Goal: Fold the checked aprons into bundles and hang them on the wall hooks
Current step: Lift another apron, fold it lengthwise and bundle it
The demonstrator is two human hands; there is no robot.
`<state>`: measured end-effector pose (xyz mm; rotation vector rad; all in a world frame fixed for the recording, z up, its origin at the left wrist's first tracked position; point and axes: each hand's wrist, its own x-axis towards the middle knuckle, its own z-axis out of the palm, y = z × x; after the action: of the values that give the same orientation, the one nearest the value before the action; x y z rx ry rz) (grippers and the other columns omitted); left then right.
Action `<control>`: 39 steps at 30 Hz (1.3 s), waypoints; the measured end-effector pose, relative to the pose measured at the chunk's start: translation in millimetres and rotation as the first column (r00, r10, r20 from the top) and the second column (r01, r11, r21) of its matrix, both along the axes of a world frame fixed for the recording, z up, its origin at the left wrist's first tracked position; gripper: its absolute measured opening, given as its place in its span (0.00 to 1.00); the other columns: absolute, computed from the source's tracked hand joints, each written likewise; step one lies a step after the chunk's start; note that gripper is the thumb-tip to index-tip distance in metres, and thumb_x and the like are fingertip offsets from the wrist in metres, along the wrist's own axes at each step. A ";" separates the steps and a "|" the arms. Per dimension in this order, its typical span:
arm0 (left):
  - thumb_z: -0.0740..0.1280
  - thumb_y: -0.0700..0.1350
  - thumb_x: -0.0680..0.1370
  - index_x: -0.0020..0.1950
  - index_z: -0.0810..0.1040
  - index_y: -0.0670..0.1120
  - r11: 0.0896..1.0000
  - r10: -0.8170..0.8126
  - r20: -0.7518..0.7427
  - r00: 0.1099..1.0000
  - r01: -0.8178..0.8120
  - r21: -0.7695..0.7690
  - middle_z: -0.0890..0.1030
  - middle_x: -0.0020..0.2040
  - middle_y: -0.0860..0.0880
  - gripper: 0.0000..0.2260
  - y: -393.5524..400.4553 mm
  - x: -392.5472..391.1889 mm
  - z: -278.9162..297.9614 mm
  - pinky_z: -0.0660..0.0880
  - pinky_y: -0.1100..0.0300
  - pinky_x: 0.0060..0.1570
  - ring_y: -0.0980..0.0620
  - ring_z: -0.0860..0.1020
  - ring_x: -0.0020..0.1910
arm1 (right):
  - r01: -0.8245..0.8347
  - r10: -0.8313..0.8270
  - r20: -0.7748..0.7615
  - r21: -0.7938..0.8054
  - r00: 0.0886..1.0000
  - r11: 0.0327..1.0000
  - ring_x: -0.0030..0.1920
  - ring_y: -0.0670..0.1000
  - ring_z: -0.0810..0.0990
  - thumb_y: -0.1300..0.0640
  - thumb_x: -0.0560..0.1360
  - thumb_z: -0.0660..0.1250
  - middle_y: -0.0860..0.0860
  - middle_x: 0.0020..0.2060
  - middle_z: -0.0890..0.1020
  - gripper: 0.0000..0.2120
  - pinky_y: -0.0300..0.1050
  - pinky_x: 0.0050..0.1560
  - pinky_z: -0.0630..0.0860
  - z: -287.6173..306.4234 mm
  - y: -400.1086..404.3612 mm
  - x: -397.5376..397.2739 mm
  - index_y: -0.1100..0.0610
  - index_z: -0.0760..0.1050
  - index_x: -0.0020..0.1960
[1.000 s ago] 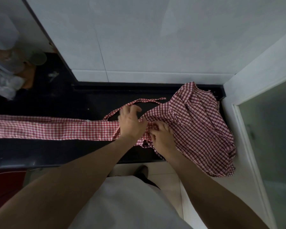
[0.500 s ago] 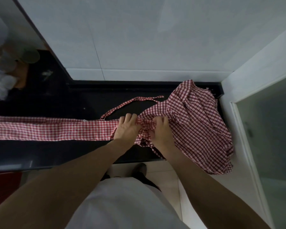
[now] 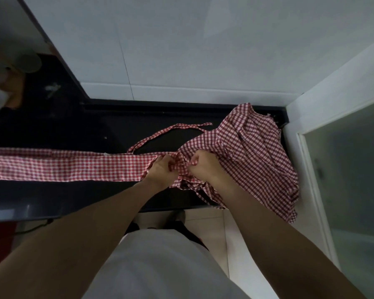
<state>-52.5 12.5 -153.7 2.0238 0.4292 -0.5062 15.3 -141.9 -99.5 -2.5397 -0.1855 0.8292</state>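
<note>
A red-and-white checked apron (image 3: 253, 147) lies crumpled on the right end of a black counter (image 3: 95, 130), part of it drooping over the front edge. A long folded band of the same checked cloth (image 3: 63, 167) stretches flat to the left edge of the view. A thin apron strap (image 3: 171, 131) loops on the counter behind my hands. My left hand (image 3: 160, 171) grips the right end of the band. My right hand (image 3: 203, 167) pinches bunched cloth right beside it. No wall hooks are in view.
A white tiled wall (image 3: 181, 50) rises behind the counter. A white frame with a frosted glass panel (image 3: 343, 180) stands close on the right. Blurred containers (image 3: 11, 72) sit at the far left. Pale floor tiles (image 3: 212, 221) show below the counter edge.
Both hands have curled tighter round the bunched cloth between the band and the crumpled apron. The left hand's fingers, earlier spread over the fabric, now grip it.
</note>
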 end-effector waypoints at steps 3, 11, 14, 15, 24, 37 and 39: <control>0.66 0.47 0.73 0.48 0.78 0.46 0.872 0.296 -0.125 0.947 -0.322 -0.369 0.79 0.49 0.45 0.07 4.5 7.7 12.1 0.74 0.54 0.47 0.45 0.77 0.51 | 0.141 -0.115 -0.137 0.204 0.984 0.969 0.38 0.47 0.80 0.57 0.74 0.72 0.50 0.39 0.81 0.05 0.44 0.41 0.77 21.0 10.0 1.8 0.58 0.77 0.45; 0.62 0.67 0.75 0.60 0.81 0.41 0.531 0.273 -0.455 0.847 -0.527 -0.663 0.84 0.55 0.39 0.31 33.5 16.1 31.5 0.76 0.48 0.58 0.41 0.82 0.56 | 0.405 -0.177 -0.467 0.450 0.866 0.796 0.56 0.48 0.82 0.50 0.72 0.75 0.47 0.55 0.83 0.15 0.52 0.63 0.78 19.5 53.4 -13.8 0.51 0.80 0.57; 0.65 0.63 0.75 0.64 0.79 0.42 0.576 0.133 -0.398 0.908 -0.397 -0.714 0.83 0.58 0.40 0.28 50.1 10.9 40.8 0.76 0.47 0.62 0.41 0.81 0.59 | 0.399 -0.103 -0.520 0.499 0.848 0.770 0.60 0.50 0.81 0.50 0.73 0.71 0.49 0.57 0.84 0.13 0.54 0.66 0.75 14.1 59.2 -16.4 0.50 0.83 0.56; 0.67 0.59 0.76 0.65 0.78 0.42 0.610 0.103 -0.373 0.922 -0.355 -0.708 0.83 0.59 0.40 0.25 55.3 9.6 40.0 0.76 0.48 0.62 0.41 0.81 0.59 | 0.408 -0.096 -0.530 0.512 0.843 0.756 0.61 0.52 0.81 0.53 0.74 0.69 0.50 0.58 0.84 0.12 0.55 0.66 0.75 14.1 60.0 -16.6 0.51 0.83 0.57; 0.72 0.48 0.76 0.63 0.77 0.40 0.727 0.198 -0.426 0.883 -0.424 -0.541 0.83 0.57 0.39 0.19 75.5 5.0 24.2 0.78 0.42 0.58 0.40 0.83 0.54 | -0.083 0.113 -0.070 0.333 0.991 0.939 0.73 0.49 0.63 0.61 0.71 0.76 0.48 0.72 0.64 0.37 0.51 0.73 0.67 0.7 37.3 -20.5 0.47 0.65 0.75; 0.85 0.57 0.50 0.71 0.66 0.52 0.749 0.025 -0.265 0.964 -0.194 -0.634 0.73 0.64 0.46 0.53 89.5 -2.7 51.9 0.81 0.47 0.50 0.43 0.78 0.61 | -0.102 0.098 0.031 0.238 0.995 0.966 0.62 0.49 0.75 0.47 0.68 0.79 0.49 0.60 0.78 0.28 0.50 0.67 0.72 -12.4 65.4 -22.4 0.52 0.76 0.64; 0.84 0.57 0.55 0.68 0.68 0.53 0.855 -0.028 -0.170 0.985 -0.065 -0.515 0.76 0.60 0.51 0.45 84.4 -4.4 59.4 0.80 0.54 0.51 0.49 0.78 0.60 | -0.068 0.077 -0.040 0.191 0.996 0.979 0.63 0.51 0.75 0.49 0.67 0.80 0.50 0.62 0.77 0.30 0.49 0.66 0.72 -14.5 68.8 -15.9 0.54 0.74 0.65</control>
<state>-56.9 96.9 -94.2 1.4558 0.3661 -0.7053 -0.6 -73.2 -114.0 -2.3453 -0.3279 0.8558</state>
